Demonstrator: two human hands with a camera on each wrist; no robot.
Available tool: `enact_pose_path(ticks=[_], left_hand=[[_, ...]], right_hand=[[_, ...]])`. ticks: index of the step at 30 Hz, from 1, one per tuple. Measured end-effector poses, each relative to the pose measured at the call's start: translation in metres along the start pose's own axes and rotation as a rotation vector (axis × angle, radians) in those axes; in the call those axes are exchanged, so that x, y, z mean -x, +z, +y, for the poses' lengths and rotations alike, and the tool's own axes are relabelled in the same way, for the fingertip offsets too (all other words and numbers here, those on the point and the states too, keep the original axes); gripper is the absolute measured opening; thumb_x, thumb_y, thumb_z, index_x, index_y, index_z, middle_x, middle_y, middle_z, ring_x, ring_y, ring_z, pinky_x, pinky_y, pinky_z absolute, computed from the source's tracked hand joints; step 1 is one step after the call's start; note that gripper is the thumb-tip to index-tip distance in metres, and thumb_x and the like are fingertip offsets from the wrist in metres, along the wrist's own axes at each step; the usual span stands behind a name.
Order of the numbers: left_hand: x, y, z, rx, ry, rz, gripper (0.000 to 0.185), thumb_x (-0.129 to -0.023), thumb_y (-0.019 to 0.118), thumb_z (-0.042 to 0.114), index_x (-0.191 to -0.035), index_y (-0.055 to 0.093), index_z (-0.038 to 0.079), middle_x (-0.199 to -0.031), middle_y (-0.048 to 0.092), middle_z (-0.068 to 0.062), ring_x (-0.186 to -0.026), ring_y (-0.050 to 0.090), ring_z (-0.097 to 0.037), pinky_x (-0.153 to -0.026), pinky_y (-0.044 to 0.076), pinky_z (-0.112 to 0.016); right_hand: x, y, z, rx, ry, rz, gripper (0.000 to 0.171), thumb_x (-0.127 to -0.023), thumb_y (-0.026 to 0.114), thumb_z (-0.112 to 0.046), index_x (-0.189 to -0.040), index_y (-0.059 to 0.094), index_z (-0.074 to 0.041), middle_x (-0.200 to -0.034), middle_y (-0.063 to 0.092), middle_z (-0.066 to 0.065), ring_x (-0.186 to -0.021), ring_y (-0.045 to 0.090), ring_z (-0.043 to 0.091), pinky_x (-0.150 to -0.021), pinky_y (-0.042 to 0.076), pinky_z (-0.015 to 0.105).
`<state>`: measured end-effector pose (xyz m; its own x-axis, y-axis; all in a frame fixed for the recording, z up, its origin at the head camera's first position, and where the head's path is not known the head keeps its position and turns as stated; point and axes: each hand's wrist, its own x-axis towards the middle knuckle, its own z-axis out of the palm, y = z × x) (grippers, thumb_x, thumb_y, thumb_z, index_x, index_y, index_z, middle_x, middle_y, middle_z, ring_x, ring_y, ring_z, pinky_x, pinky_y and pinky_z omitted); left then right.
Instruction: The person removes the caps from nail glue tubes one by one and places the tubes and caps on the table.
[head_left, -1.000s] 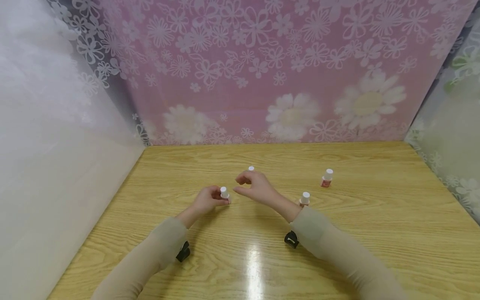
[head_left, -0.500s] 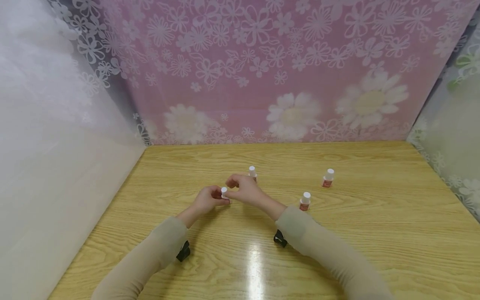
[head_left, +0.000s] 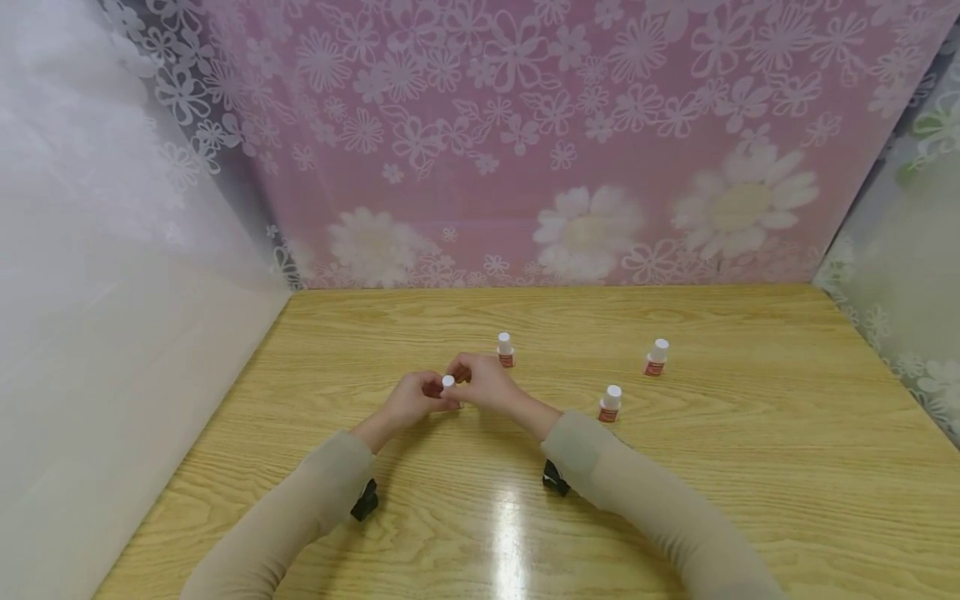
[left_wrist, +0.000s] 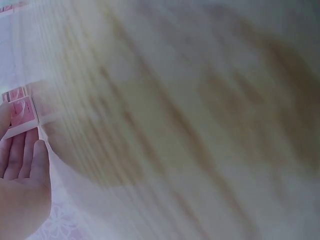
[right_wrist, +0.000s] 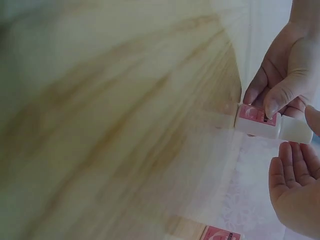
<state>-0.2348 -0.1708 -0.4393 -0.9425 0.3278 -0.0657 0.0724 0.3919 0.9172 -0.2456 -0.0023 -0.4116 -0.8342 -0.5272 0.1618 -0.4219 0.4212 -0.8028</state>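
My left hand [head_left: 410, 402] grips the body of a small white bottle with a pinkish-red label [right_wrist: 257, 119], upright at the tabletop. The same labelled bottle [left_wrist: 22, 111] appears at the left edge of the left wrist view, between thumb and fingers. From the right, my right hand [head_left: 486, 385] has thumb and fingertips on either side of the white cap [head_left: 448, 382]. In the right wrist view the cap [right_wrist: 296, 129] sits on the bottle, between the right thumb and fingers. The right hand covers most of the bottle's body in the head view.
Similar capped bottles stand upright on the wooden table [head_left: 450, 533]: one [head_left: 506, 350] behind the right hand, one [head_left: 610, 404] right of the right wrist, one [head_left: 656, 358] farther back right. A pink flowered sheet [head_left: 465, 167] hangs behind. Pale sheeting [head_left: 135, 317] borders the left.
My right hand has moved left and slightly down to the held bottle, and its fingers have closed in on the cap. The left hand stays in place. The back middle bottle is more visible.
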Motion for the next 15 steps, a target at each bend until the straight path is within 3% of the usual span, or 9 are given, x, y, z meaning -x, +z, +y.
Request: enact_pose_path(ticks=[8, 15], left_hand=[[-0.0027, -0.0036, -0.0007, 0.071, -0.001, -0.061, 0.015, -0.08, 0.062, -0.002, -0.093, 0.061, -0.008, -0.083, 0.064, -0.013, -0.081, 0.061, -0.021, -0.075, 0.048, -0.033], [-0.0063, -0.008, -0.0043, 0.116, -0.031, -0.125, 0.011, -0.079, 0.063, -0.002, -0.089, 0.062, -0.005, -0.086, 0.065, -0.014, -0.084, 0.061, -0.023, -0.079, 0.045, -0.033]], right_hand=[[-0.0022, 0.005, 0.0015, -0.016, 0.0, 0.034, 0.018, -0.075, 0.071, -0.01, -0.085, 0.06, -0.001, -0.081, 0.062, 0.006, -0.073, 0.055, 0.012, -0.063, 0.044, 0.023], [-0.0041, 0.0058, 0.0019, 0.032, -0.021, 0.036, 0.017, -0.074, 0.072, -0.012, -0.082, 0.061, -0.001, -0.078, 0.06, 0.003, -0.071, 0.055, 0.011, -0.061, 0.044, 0.021]])
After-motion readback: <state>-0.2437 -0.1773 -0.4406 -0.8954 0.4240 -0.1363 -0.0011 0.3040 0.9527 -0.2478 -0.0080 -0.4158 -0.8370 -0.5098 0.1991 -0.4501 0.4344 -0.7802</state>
